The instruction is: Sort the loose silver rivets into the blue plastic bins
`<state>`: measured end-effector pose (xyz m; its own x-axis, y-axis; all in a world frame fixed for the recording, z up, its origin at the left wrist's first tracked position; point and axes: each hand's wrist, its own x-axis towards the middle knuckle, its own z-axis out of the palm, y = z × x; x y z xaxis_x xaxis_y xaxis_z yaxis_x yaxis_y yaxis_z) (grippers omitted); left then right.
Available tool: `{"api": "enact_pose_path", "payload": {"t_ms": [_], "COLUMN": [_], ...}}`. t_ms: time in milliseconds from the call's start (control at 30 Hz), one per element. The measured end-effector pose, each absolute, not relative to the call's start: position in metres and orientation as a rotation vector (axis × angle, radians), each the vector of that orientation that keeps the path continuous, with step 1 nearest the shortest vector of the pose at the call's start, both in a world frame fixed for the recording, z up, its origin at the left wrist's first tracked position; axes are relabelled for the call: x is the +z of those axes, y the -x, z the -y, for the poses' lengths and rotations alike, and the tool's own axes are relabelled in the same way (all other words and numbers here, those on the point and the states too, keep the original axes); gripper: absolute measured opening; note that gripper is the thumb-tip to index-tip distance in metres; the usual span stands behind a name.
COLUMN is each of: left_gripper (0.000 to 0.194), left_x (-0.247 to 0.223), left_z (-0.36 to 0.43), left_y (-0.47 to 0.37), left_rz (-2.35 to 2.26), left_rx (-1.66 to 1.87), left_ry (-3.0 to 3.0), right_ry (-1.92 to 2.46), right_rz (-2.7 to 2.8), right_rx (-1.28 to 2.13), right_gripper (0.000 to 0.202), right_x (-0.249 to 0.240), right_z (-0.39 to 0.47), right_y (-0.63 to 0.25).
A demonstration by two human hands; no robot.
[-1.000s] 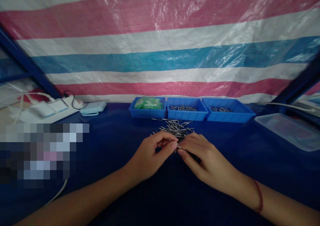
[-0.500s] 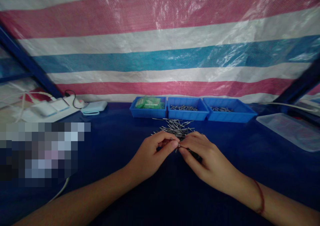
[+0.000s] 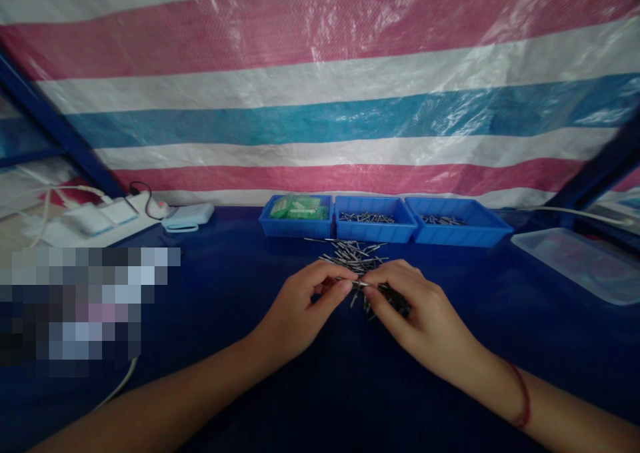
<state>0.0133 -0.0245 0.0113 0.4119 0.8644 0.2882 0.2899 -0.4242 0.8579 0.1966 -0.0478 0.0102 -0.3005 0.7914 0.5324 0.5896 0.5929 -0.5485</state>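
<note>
My left hand pinches one end of a thin metal rod between thumb and forefinger. At its other end, the thumb and forefinger of my right hand are closed on the same rod, so it lies roughly level between both hands. Behind and beneath the fingers, a loose pile of similar metal rods is spread on the dark blue tabletop. My hands partly cover the pile. The rod's exact kind is too small to make out.
Along the back stand three blue bins: one with green packets, a middle bin and a right bin with metal pieces. A clear plastic lid lies right. A power strip and light-blue device are left.
My right hand has shifted slightly right, widening the gap between my fingertips. More of the metal rod now shows between them. The bins and pile look the same.
</note>
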Motion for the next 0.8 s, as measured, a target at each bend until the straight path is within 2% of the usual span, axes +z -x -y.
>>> {"api": "enact_pose_path", "payload": {"t_ms": [200, 333, 400, 567, 700, 800], "left_gripper": [0.016, 0.018, 0.019, 0.024, 0.019, 0.020], "left_x": [0.010, 0.013, 0.015, 0.016, 0.012, 0.009], "left_z": [0.023, 0.025, 0.027, 0.021, 0.005, -0.006], "left_y": [-0.013, -0.014, -0.014, -0.007, 0.001, 0.008], "left_rz": [-1.013, -1.008, -1.024, -1.098, -1.167, -1.231], "left_rx": [0.950, 0.868, 0.907, 1.020, 0.974, 0.868], "left_ry": [-1.948, -2.035, -2.072, -2.174, -2.339, -2.454], "right_ry": [1.044, 0.965, 0.990, 1.370, 1.823, 1.900], "right_rz": [1.981, 2.119, 2.103, 1.685, 1.654, 1.652], "right_rx": [0.271, 0.180, 0.074, -0.317, -0.441, -0.431], "right_gripper": [0.007, 0.020, 0.020, 0.018, 0.026, 0.025], "right_x": [0.014, 0.024, 0.031, 0.046, 0.043, 0.038], "right_z": [0.049, 0.049, 0.043, 0.012, -0.011, -0.017], "right_y": [-0.196, -0.200, -0.210, -0.260, -0.295, -0.301]}}
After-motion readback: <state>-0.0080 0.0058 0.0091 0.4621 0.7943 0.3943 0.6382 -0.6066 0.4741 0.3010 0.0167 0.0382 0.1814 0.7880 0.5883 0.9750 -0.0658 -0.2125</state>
